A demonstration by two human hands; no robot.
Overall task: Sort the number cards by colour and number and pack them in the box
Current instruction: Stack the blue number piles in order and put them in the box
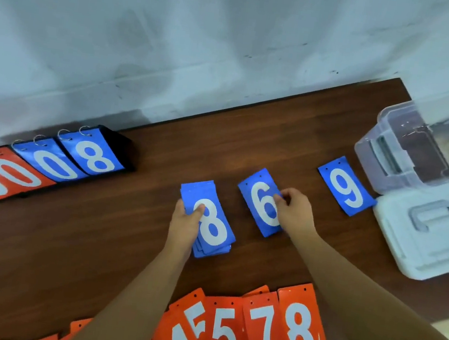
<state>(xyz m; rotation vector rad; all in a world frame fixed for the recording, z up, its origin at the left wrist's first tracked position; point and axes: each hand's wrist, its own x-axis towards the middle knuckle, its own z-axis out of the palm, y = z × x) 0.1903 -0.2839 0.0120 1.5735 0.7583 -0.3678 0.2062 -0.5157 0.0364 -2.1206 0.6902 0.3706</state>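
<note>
My left hand (185, 223) grips a stack of blue cards (210, 225) with an 8 on top, above the table's middle. Just right of it lies a blue 6 card (260, 203) on the brown table (92, 252); my right hand (295, 210) pinches its right edge. A blue 9 card (347, 186) lies flat further right, next to the clear plastic box (397, 152). The box's white lid (432, 234) rests in front of it. Orange cards (253, 333) showing 4, 5, 7 and 8 are fanned along the near edge.
A flip scoreboard (47, 163) stands at the back left, showing orange 9 and 0 and blue 0 and 8 on rings. A pale wall runs behind the table. The box holds some dark items at its right end.
</note>
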